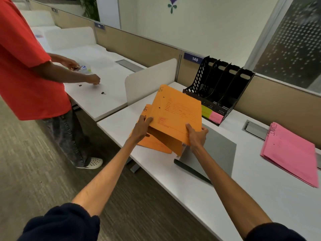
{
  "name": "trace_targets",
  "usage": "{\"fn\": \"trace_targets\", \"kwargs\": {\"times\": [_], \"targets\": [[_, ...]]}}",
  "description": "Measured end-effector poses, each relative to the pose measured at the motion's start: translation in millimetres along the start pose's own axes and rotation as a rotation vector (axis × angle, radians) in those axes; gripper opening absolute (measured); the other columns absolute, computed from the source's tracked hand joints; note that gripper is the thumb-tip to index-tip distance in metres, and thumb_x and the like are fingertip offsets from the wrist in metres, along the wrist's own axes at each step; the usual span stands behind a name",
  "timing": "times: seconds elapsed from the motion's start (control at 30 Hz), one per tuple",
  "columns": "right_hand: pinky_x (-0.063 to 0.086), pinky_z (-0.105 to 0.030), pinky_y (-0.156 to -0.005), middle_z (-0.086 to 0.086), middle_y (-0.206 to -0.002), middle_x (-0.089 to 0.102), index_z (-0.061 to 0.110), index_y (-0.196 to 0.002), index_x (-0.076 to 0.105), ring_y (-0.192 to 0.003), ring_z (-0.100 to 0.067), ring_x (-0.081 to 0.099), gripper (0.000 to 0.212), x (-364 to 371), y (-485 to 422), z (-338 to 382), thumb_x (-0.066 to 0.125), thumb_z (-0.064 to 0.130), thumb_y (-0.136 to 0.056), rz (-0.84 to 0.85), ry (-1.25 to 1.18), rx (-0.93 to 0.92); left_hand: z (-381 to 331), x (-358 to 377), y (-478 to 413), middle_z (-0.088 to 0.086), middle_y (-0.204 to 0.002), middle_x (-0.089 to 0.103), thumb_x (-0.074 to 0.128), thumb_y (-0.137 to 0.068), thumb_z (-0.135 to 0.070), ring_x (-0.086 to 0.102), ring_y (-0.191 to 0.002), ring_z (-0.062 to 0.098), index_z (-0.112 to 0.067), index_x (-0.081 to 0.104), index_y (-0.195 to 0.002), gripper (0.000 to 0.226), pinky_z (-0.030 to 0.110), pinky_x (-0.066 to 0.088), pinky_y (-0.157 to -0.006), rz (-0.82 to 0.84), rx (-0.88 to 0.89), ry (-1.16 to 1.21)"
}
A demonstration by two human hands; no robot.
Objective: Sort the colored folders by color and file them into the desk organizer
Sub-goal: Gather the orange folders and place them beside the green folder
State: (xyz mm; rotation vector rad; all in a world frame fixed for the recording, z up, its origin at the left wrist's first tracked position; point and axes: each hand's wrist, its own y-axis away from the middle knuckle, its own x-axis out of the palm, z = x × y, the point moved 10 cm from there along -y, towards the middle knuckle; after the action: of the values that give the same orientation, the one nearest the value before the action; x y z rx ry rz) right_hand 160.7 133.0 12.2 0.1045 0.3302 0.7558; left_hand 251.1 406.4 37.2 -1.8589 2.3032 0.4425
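Observation:
I hold an orange folder point(175, 110) tilted above the desk, my left hand point(143, 126) gripping its lower left edge and my right hand point(196, 135) its lower right corner. More orange folders point(152, 143) lie flat beneath it near the desk's front edge. A stack of pink folders point(290, 153) rests at the right. The black desk organizer point(224, 87) stands at the back with several slots that look empty, and yellow and pink labels on its front lip.
A grey folder or closed laptop point(217, 153) lies under my right hand. A white divider panel point(149, 79) separates this desk from the left one, where a person in a red shirt point(26, 66) handles small clips. A cable hatch point(255, 129) is set in the desk point(225, 197).

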Motion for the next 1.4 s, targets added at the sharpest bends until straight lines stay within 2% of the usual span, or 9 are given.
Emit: {"fn": "trace_targets", "kwargs": {"times": [0.2, 0.4, 0.57, 0.67, 0.8, 0.93, 1.07, 1.27, 1.4], "targets": [[0.050, -0.048, -0.097, -0.012, -0.130, 0.055, 0.015, -0.138, 0.031, -0.113, -0.030, 0.058, 0.082, -15, -5, 2, 0.077, 0.046, -0.077, 0.001, -0.051, -0.055, -15, 26, 10, 0.009, -0.123, 0.056, 0.042, -0.100, -0.043, 0.059, -0.108, 0.030, -0.015, 0.035, -0.128, 0.040, 0.049, 0.059, -0.080, 0.097, 0.032, 0.043], [0.049, -0.044, -0.099, -0.013, -0.132, 0.051, 0.012, -0.142, 0.026, -0.115, -0.028, 0.057, 0.088, -18, -7, -12, 0.078, 0.042, -0.078, 0.115, -0.211, 0.026, -59, 61, 29, 0.006, -0.110, 0.062, 0.039, -0.102, -0.040, 0.066, -0.095, 0.026, -0.014, 0.035, -0.124, 0.035, 0.045, 0.061, -0.072, 0.185, 0.166, 0.047], [0.054, -0.032, -0.068, -0.013, -0.123, 0.062, 0.007, -0.127, 0.051, -0.089, -0.018, 0.064, 0.057, -25, -6, -16, 0.072, 0.039, -0.085, 0.174, -0.340, 0.035, -91, 92, 53, 0.001, -0.112, 0.058, 0.041, -0.094, -0.050, 0.065, -0.095, 0.021, -0.017, 0.036, -0.121, 0.043, 0.036, 0.061, -0.066, 0.221, 0.308, 0.139], [0.055, -0.039, -0.076, -0.013, -0.124, 0.065, 0.006, -0.127, 0.058, -0.101, -0.026, 0.065, 0.051, -38, -11, -15, 0.068, 0.038, -0.088, 0.186, -0.445, 0.020, -99, 110, 62, -0.006, -0.114, 0.056, 0.045, -0.091, -0.052, 0.066, -0.091, 0.011, -0.021, 0.037, -0.122, 0.044, 0.028, 0.058, -0.061, 0.264, 0.367, 0.219], [0.049, -0.053, -0.098, -0.011, -0.131, 0.060, 0.008, -0.135, 0.051, -0.117, -0.031, 0.059, 0.064, -79, -21, -24, 0.070, 0.043, -0.085, 0.064, -0.428, 0.040, -98, 133, 63, -0.003, -0.119, 0.056, 0.052, -0.085, -0.052, 0.066, -0.097, 0.016, -0.022, 0.033, -0.126, 0.054, 0.034, 0.060, -0.065, 0.343, 0.377, 0.226], [0.052, -0.048, -0.094, -0.004, -0.118, 0.064, 0.015, -0.120, 0.058, -0.115, -0.030, 0.060, 0.045, -130, -25, -41, 0.073, 0.037, -0.084, -0.069, -0.433, 0.012, -94, 163, 62, -0.001, -0.119, 0.057, 0.061, -0.078, -0.050, 0.065, -0.097, 0.016, -0.028, 0.027, -0.124, 0.061, 0.028, 0.059, -0.065, 0.440, 0.380, 0.062], [0.051, -0.048, -0.097, -0.010, -0.130, 0.057, 0.007, -0.132, 0.049, -0.115, -0.030, 0.058, 0.069, -186, -26, -70, 0.080, 0.036, -0.078, -0.225, -0.417, 0.078, -89, 203, 63, -0.007, -0.117, 0.054, 0.062, -0.077, -0.057, 0.065, -0.093, 0.016, -0.029, 0.027, -0.122, 0.064, 0.024, 0.058, -0.061, 0.503, 0.387, -0.148], [0.051, -0.036, -0.083, -0.013, -0.132, 0.056, 0.006, -0.133, 0.052, -0.111, -0.028, 0.059, 0.072, -281, -19, -102, 0.085, 0.030, -0.073, -0.443, -0.355, 0.106, -79, 287, 76, -0.007, -0.105, 0.059, 0.050, -0.086, -0.067, 0.071, -0.076, 0.014, -0.032, 0.024, -0.124, 0.058, 0.024, 0.056, -0.055, 0.601, 0.332, -0.230], [0.048, -0.038, -0.089, -0.011, -0.137, 0.043, 0.009, -0.138, 0.047, -0.120, -0.030, 0.052, 0.076, -348, -13, -125, 0.083, 0.031, -0.074, -0.539, -0.258, 0.139, -64, 352, 98, 0.003, -0.105, 0.064, 0.036, -0.092, -0.064, 0.070, -0.079, 0.018, -0.026, 0.025, -0.127, 0.053, 0.031, 0.058, -0.056, 0.719, 0.306, -0.262]]}}
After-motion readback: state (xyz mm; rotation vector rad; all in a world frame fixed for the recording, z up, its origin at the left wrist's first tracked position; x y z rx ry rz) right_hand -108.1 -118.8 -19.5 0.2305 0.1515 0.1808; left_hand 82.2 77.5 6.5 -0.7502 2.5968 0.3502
